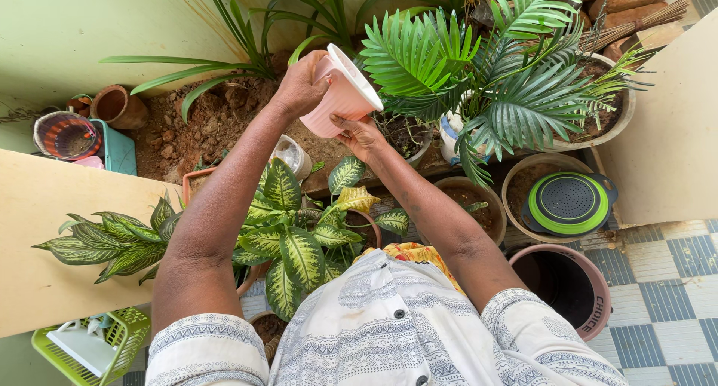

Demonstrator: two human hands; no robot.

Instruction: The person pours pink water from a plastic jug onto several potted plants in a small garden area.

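A pink ribbed plastic pot (342, 96) with a white inside is tipped on its side, mouth toward the right, above the plants. My left hand (299, 83) grips its upper rim and base from the left. My right hand (360, 134) holds its lower edge from below. Under the pot lies a patch of brown soil (202, 124) and a small dark pot (405, 135) of earth. A leafy variegated green plant (292, 233) stands right under my arms.
Palm plants (493, 79) fill the upper right in a pale wide pot (624, 109). A green and black strainer (570, 202) lies on a pot. A brown empty pot (576, 285) stands on the checked floor. Clay pots (120, 105) and a teal basket (118, 150) sit left.
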